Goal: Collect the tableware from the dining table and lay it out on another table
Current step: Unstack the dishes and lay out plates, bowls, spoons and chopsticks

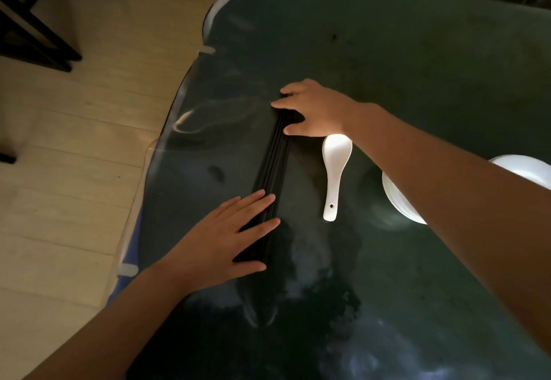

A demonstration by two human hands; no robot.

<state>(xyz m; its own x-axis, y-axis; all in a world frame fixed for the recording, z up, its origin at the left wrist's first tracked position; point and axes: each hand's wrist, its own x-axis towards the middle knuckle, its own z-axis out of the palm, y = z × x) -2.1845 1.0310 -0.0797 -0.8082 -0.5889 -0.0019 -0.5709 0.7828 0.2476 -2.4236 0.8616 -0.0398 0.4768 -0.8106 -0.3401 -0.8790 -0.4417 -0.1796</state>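
- Squaring a bundle of long black chopsticks (272,168) on a dark green glass-topped table (417,66), the person is working both bare hands along it at once.
- Left hand (226,236) is lying flat with fingers spread, pressing on the near end of the bundle at about 7 o'clock from the table's middle; it is gripping nothing.
- Right hand (316,111) is resting open at the far end, at about 11 o'clock from the left hand, fingertips and thumb bracketing the tips rather than closing on them.
- Doing this step well probably means nudging both ends inward together so the sticks are lining up evenly, while keeping the pressure light so none is rolling away.
- White ceramic soup spoon (335,171) is lying just beside the bundle at 3 o'clock, apart from it; stacked white bowls (399,201) are sitting further toward 3 o'clock, partly hidden by the right forearm.
- Table edge (179,102) is running close at 9 o'clock, with pale wooden floor (74,141) beyond; open room is lying toward 12 and 1 o'clock.
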